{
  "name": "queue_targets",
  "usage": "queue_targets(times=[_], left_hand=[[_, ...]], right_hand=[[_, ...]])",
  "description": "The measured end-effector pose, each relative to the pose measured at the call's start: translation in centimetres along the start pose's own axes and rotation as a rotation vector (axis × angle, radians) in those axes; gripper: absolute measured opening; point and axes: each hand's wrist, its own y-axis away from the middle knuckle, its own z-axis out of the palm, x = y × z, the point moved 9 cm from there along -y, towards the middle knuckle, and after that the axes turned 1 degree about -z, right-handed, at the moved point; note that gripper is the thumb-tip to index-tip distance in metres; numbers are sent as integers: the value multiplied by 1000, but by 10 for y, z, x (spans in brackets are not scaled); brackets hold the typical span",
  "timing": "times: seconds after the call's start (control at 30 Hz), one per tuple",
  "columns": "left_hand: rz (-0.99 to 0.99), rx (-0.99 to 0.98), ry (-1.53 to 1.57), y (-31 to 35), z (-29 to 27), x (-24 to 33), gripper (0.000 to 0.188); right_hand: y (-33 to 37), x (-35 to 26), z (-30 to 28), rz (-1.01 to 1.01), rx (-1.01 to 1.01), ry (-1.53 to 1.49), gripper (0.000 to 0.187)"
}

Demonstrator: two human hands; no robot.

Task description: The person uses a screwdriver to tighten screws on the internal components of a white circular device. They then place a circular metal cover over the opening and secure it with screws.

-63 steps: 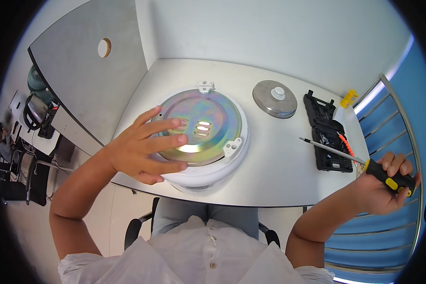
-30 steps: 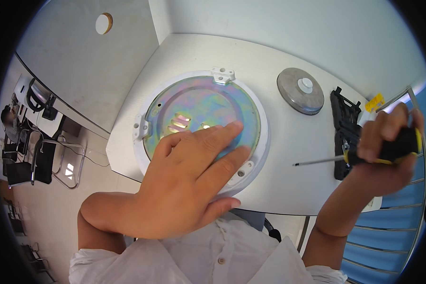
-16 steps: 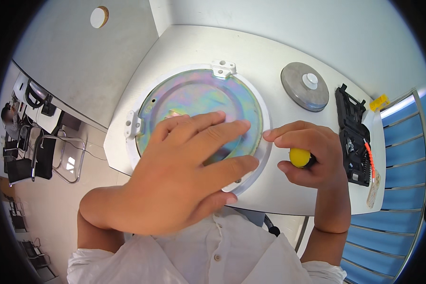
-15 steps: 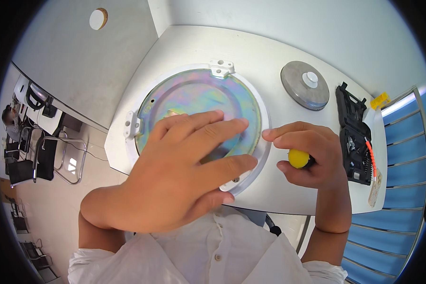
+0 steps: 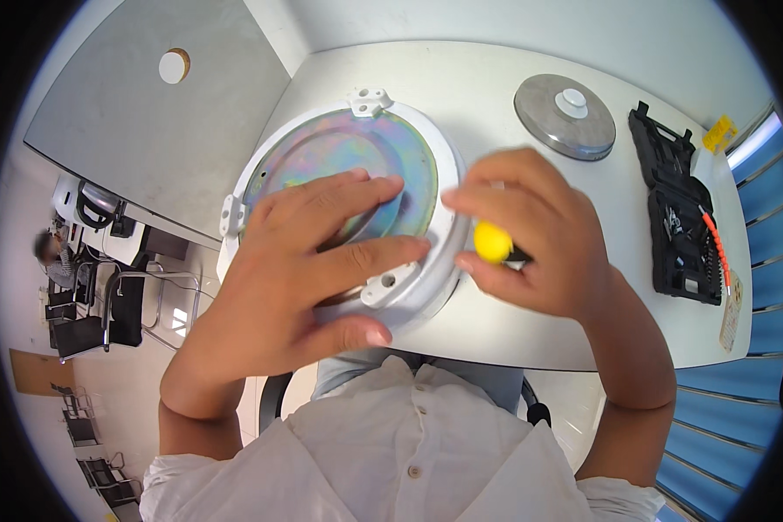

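We've got the right hand (image 5: 539, 239) closed round a screwdriver (image 5: 493, 242), yellow handle end showing, at the round fixture's (image 5: 357, 165) right rim. Left hand (image 5: 300, 270) lies open, flat on its iridescent plate w/ fingers spread. Fixture sits mid table (image 5: 496, 78); grey disc (image 5: 565, 104), black tool case (image 5: 680, 217) further right.

The round plate (image 5: 339, 161) under the left hand (image 5: 296, 270) shines as polished metal — rainbow-tinted, glossy, smooth — set in a matt white plastic ring (image 5: 439, 261). The screwdriver handle (image 5: 493, 242) in the right hand (image 5: 531, 239) shows glossy yellow plastic. The table (image 5: 487, 96) looks smooth, matt white; the small disc (image 5: 565, 104) — dull grey brushed metal with a white plastic knob. The tool case (image 5: 680, 222) is black moulded plastic.
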Motion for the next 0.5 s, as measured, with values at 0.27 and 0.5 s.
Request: queue_targets(times=[0.27, 0.5], left_hand=[[-36, 100, 123, 1, -4, 1, 45], [7, 93, -1, 2, -9, 8, 52]], right_hand=[[-7, 27, 9, 242, 16, -196, 42], [-6, 36, 23, 393, -77, -280, 57]])
